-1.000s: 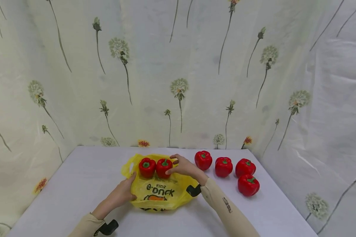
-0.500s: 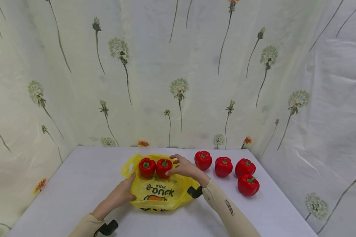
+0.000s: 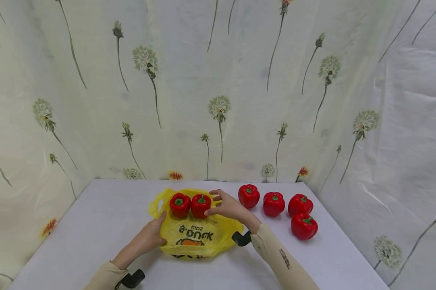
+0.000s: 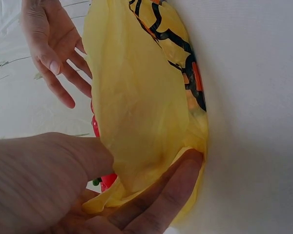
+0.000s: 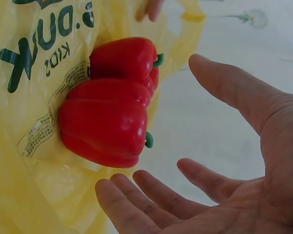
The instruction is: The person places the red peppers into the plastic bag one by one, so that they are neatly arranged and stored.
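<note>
A yellow plastic bag [image 3: 221, 231] with black lettering lies open on the table. Two red bell peppers sit side by side in its mouth, a left one [image 3: 179, 206] and a right one [image 3: 200, 206], green stems showing. My left hand [image 3: 150, 235] grips the bag's left edge; the left wrist view has its thumb and fingers on either side of the yellow film [image 4: 136, 107]. Beside the right pepper, my right hand [image 3: 230, 206] is held with fingers spread. In the right wrist view a gap shows between its fingers and the nearer pepper [image 5: 105, 122], and its palm holds nothing.
Several more red peppers stand on the table to the right, including one at the back [image 3: 248, 196] and one nearer the front [image 3: 304, 226]. A flower-printed curtain [image 3: 189, 100] closes off the back and sides of the white table [image 3: 94, 225].
My right hand has shifted slightly to the right, off the right pepper. The left hand, the bag and the peppers stay where they were.
</note>
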A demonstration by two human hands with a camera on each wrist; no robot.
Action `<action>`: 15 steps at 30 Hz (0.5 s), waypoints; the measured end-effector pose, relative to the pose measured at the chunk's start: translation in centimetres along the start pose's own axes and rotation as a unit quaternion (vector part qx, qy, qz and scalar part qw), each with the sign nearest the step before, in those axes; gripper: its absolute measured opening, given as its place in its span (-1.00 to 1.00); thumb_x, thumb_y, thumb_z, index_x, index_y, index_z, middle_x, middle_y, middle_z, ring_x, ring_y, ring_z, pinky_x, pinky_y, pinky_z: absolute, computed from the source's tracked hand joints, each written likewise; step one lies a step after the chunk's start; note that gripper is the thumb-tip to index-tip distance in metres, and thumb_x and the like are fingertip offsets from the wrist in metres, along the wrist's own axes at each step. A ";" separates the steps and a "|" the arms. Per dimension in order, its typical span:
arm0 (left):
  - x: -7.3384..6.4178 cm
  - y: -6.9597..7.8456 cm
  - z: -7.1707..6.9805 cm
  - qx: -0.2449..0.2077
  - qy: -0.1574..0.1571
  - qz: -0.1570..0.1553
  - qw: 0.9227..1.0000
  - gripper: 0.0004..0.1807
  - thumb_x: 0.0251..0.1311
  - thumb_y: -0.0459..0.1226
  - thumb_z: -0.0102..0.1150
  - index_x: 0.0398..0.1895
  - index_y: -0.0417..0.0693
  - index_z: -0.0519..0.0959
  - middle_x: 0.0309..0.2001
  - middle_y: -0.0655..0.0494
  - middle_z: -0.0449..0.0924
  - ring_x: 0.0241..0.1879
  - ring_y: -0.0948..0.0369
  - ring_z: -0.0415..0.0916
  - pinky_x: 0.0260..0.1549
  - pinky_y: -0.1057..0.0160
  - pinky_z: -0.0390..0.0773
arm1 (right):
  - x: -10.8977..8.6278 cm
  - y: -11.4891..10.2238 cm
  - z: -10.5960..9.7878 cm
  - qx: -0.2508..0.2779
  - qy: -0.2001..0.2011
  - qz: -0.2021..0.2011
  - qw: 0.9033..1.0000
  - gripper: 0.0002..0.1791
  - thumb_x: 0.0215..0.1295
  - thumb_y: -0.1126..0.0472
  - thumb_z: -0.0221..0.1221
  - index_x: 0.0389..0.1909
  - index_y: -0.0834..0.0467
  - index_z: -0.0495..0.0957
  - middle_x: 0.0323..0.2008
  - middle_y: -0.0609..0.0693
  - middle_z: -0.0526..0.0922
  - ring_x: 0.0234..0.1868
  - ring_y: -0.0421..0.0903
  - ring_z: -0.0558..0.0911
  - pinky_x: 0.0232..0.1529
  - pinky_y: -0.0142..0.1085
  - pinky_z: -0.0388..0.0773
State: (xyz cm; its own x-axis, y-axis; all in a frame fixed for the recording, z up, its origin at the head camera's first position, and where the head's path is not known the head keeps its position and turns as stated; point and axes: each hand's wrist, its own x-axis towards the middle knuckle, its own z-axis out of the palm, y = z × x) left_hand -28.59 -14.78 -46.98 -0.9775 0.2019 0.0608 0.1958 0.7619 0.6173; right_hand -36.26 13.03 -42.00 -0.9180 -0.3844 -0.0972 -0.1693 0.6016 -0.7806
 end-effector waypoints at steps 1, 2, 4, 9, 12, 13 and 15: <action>0.0 0.0 0.0 0.001 0.000 0.000 1.000 0.04 -0.21 -0.51 0.45 0.42 -0.41 0.11 0.35 -0.37 0.26 0.00 0.01 0.46 -0.10 0.03 0.57 | -0.1 0.0 0.0 0.002 0.000 -0.003 1.000 -0.06 -0.05 -0.09 0.43 0.38 0.00 0.24 0.27 0.16 0.42 0.17 0.10 0.50 0.11 0.06 0.50; 0.0 0.0 0.0 0.001 0.000 0.000 1.000 0.03 -0.21 -0.51 0.45 0.42 -0.41 0.11 0.35 -0.37 0.26 0.01 0.00 0.46 -0.09 0.02 0.57 | -0.2 0.1 0.0 0.003 0.000 -0.005 1.000 -0.06 -0.05 -0.10 0.43 0.38 0.00 0.24 0.27 0.16 0.43 0.18 0.10 0.49 0.10 0.06 0.50; 0.0 0.0 0.0 0.001 0.001 0.000 1.000 0.03 -0.20 -0.51 0.45 0.42 -0.41 0.12 0.35 -0.37 0.27 0.02 -0.01 0.46 -0.08 0.01 0.56 | -0.4 0.1 -0.1 0.006 0.001 -0.009 1.000 -0.06 -0.05 -0.11 0.43 0.38 -0.02 0.24 0.27 0.15 0.43 0.20 0.11 0.47 0.10 0.05 0.50; 0.0 0.0 0.0 0.002 0.000 -0.002 1.000 0.03 -0.21 -0.50 0.45 0.42 -0.41 0.12 0.35 -0.37 0.26 0.01 0.00 0.45 -0.12 0.04 0.57 | -1.2 -0.1 -0.5 0.023 0.003 -0.016 1.000 -0.05 -0.05 -0.13 0.42 0.39 -0.01 0.23 0.29 0.14 0.41 0.28 0.14 0.42 0.12 0.03 0.51; 0.0 0.0 0.0 0.002 0.000 -0.001 1.000 0.03 -0.21 -0.50 0.45 0.41 -0.41 0.12 0.35 -0.37 0.25 0.04 -0.01 0.45 -0.12 0.04 0.57 | -1.9 -0.3 -0.8 0.033 0.005 -0.022 0.999 -0.05 -0.05 -0.12 0.43 0.38 -0.02 0.23 0.31 0.16 0.39 0.30 0.16 0.40 0.12 0.03 0.50; 0.0 0.0 0.0 0.002 0.000 -0.001 1.000 0.03 -0.21 -0.51 0.45 0.42 -0.42 0.12 0.36 -0.37 0.25 0.04 -0.01 0.45 -0.11 0.04 0.57 | -2.1 -0.3 -0.9 0.036 0.005 -0.024 0.999 -0.06 -0.05 -0.11 0.43 0.38 -0.04 0.23 0.31 0.16 0.38 0.30 0.16 0.40 0.13 0.03 0.50; 0.0 0.0 0.0 0.000 -0.002 -0.004 1.000 0.03 -0.20 -0.51 0.45 0.42 -0.41 0.12 0.36 -0.37 0.24 0.03 -0.01 0.45 -0.11 0.05 0.57 | -2.5 -0.3 -1.0 0.038 0.010 -0.030 0.999 -0.08 -0.05 -0.12 0.43 0.37 -0.06 0.25 0.32 0.16 0.38 0.31 0.17 0.40 0.13 0.04 0.49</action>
State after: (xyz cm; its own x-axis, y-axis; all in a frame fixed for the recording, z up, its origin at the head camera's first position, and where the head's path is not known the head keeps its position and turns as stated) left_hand -28.60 -14.73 -46.98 -0.9786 0.1990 0.0531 0.1887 0.7628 0.6185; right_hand -34.27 14.58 -40.91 -0.9138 -0.4045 -0.0374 -0.1974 0.5228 -0.8293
